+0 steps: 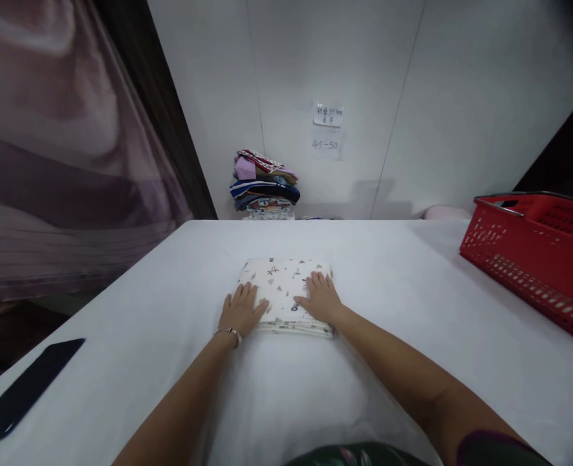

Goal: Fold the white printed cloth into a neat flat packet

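Observation:
A white cloth (281,288) with small grey and brown printed figures lies folded in a flat rectangle on the white table. Its layered folded edge faces me. My left hand (240,309) rests flat on the cloth's left side, fingers spread; a bracelet circles that wrist. On the right side of the cloth lies my right hand (322,298), palm down with the thumb stretched inward. Neither hand grips the fabric.
A red plastic basket (533,252) with a metal handle stands at the right. At the left front edge lies a black phone-like slab (24,388). A stack of folded fabrics (266,184) sits beyond the far edge by the wall, and a pinkish curtain (63,162) hangs at left.

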{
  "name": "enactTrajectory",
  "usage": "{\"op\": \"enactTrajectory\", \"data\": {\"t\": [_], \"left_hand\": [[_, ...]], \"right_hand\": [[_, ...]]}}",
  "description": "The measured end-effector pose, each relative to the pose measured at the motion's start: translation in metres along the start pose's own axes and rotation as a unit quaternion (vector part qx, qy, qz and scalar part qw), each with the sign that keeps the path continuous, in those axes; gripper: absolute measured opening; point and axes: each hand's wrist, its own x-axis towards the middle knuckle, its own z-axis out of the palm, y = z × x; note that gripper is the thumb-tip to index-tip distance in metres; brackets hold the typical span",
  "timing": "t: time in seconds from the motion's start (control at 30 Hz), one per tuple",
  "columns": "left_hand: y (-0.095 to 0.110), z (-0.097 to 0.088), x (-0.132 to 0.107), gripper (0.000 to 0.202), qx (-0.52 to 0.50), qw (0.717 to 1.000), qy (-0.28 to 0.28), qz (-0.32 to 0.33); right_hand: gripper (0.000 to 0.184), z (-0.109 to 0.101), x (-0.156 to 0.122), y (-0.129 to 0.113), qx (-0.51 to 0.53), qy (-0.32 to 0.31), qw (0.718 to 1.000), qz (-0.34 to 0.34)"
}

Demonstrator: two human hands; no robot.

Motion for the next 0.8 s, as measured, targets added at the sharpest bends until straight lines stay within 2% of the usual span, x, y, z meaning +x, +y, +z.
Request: {"op": "enactTrajectory", "data": {"t": [0.17, 0.27, 0.33, 0.43, 0.5, 0.57, 0.6, 0.67, 0.73, 0.8], "left_hand": [[0.001, -0.001, 0.0, 0.066, -0.002, 1.0, -0.004, -0.001], [0.002, -0.001, -0.002, 0.065, -0.005, 1.0, -0.01, -0.003], [0.003, 0.0, -0.003, 0.065, -0.012, 1.0, -0.015, -0.003], [0.003, -0.003, -0.003, 0.064, -0.038, 0.999, -0.021, -0.007], [0.0, -0.008, 0.0, 0.063, -0.084, 0.996, -0.033, -0.019], [-0.006, -0.016, 0.006, 0.061, -0.155, 0.986, -0.032, -0.05], [-0.01, -0.019, 0.009, 0.06, -0.19, 0.979, -0.021, -0.076], [-0.018, -0.026, 0.018, 0.059, -0.241, 0.961, 0.003, -0.137], [-0.026, -0.029, 0.028, 0.058, -0.261, 0.947, 0.004, -0.189], [-0.031, -0.03, 0.037, 0.059, -0.268, 0.939, -0.014, -0.214]], "right_hand": [[0.084, -0.009, 0.023, 0.011, 0.001, 0.027, 0.999, 0.045], [0.08, -0.003, 0.035, 0.025, 0.015, 0.018, 0.995, 0.093], [0.078, 0.001, 0.039, 0.033, 0.034, 0.019, 0.994, 0.099], [0.073, 0.0, 0.038, 0.041, 0.103, 0.028, 0.991, 0.084], [0.071, -0.003, 0.031, 0.046, 0.181, 0.055, 0.978, 0.085], [0.072, -0.005, 0.02, 0.051, 0.285, 0.091, 0.947, 0.119], [0.073, -0.005, 0.013, 0.053, 0.344, 0.105, 0.921, 0.146], [0.074, -0.003, -0.003, 0.055, 0.468, 0.115, 0.853, 0.198], [0.077, -0.001, -0.018, 0.054, 0.57, 0.11, 0.781, 0.229], [0.079, 0.0, -0.031, 0.051, 0.631, 0.099, 0.731, 0.238]]}}
